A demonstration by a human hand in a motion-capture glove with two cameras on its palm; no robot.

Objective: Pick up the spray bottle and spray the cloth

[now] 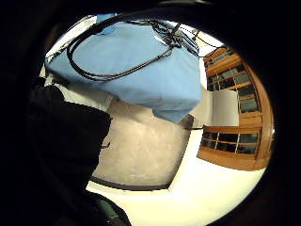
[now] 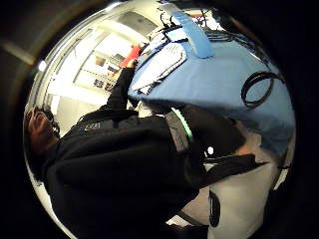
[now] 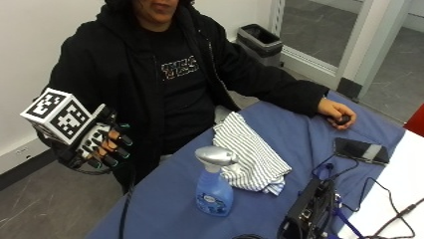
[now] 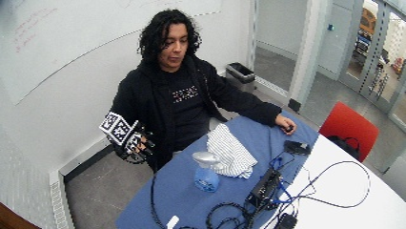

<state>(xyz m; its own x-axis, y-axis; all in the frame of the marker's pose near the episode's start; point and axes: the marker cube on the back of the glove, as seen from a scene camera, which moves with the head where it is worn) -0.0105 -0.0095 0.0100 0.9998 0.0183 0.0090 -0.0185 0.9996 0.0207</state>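
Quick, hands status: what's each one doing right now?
Right hand: fingers loosely curled, holding nothing, off the table.
Left hand: bare, resting on a small dark object.

Light lettering is printed across the chest of the black T-shirt, and a small round label is seen on the spray bottle; neither can be read.

Bottle sits on the table, lower middle of the frame, with the cloth just behind it, up and right. Gloved hand is off the table at the left edge, phone way over right.
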